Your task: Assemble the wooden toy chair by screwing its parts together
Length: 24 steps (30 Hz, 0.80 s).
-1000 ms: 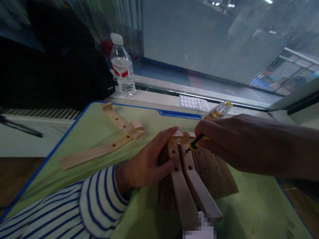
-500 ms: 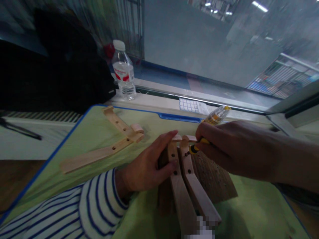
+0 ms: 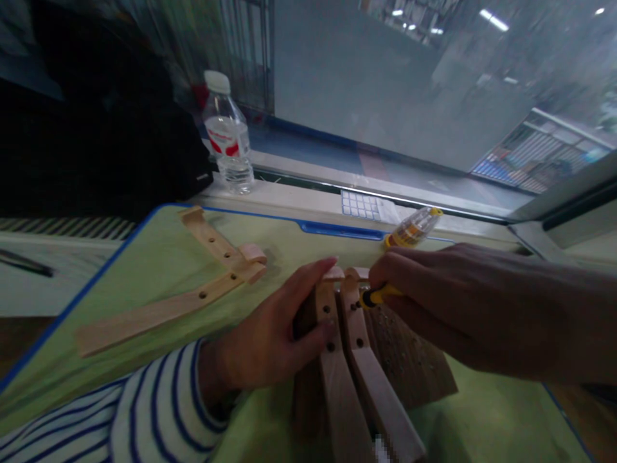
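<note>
My left hand [image 3: 270, 344] grips a bent wooden piece [image 3: 337, 373] with two holes, its thumb on the face and its index finger stretched to the top end. Alongside lies a matching bent piece [image 3: 383, 392], a narrow gap between them. Both rest over a brown board [image 3: 409, 360] with small specks on it. In my right hand [image 3: 434, 302] is a yellow and black screwdriver [image 3: 378, 297], fingers closed round it. Its tip meets a small dark screw [image 3: 355, 306] at the upper hole of the right piece.
Another holed wooden part [image 3: 212, 283] lies left on the green table [image 3: 144, 263], which has a blue edge. Behind my right hand is a clear bottle [image 3: 414, 226] with yellow ends. A water bottle [image 3: 229, 145] stands on the sill, near a dark bag-like shape [image 3: 106, 135].
The view has shifted slightly, so things sit a little further left. Both hands keep their holds, and the screwdriver tip stays at the same hole.
</note>
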{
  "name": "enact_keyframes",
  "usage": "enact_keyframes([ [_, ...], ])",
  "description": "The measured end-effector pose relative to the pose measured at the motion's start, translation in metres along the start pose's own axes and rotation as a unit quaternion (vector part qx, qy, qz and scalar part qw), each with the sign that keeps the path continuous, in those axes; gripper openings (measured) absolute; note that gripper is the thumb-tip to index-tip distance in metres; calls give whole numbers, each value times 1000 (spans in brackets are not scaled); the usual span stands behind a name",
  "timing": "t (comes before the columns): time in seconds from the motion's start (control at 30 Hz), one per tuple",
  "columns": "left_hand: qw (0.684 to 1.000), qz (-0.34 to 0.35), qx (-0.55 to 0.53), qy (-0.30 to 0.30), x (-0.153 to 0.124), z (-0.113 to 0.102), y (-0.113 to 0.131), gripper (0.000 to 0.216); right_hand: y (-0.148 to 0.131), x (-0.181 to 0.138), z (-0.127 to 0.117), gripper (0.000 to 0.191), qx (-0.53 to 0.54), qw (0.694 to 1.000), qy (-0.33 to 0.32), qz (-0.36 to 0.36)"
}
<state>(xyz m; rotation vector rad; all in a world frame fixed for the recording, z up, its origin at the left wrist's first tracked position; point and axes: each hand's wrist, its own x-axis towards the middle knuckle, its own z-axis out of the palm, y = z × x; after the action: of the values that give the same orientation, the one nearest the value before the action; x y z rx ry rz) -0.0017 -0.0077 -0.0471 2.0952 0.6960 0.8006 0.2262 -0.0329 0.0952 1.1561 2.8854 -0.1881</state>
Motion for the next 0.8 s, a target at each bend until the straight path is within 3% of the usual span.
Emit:
enact_keyframes([
  [0.33, 999, -29, 20, -4, -1, 1, 0, 71, -2, 9, -1, 5, 115, 993, -2, 7],
  [0.5, 999, -27, 31, 3, -1, 1, 0, 70, 0, 5, 0, 10, 95, 995, -22, 33],
  [0.8, 998, -16, 67, 13, -1, -1, 2, 69, -6, 8, 2, 12, 52, 997, 3, 62],
])
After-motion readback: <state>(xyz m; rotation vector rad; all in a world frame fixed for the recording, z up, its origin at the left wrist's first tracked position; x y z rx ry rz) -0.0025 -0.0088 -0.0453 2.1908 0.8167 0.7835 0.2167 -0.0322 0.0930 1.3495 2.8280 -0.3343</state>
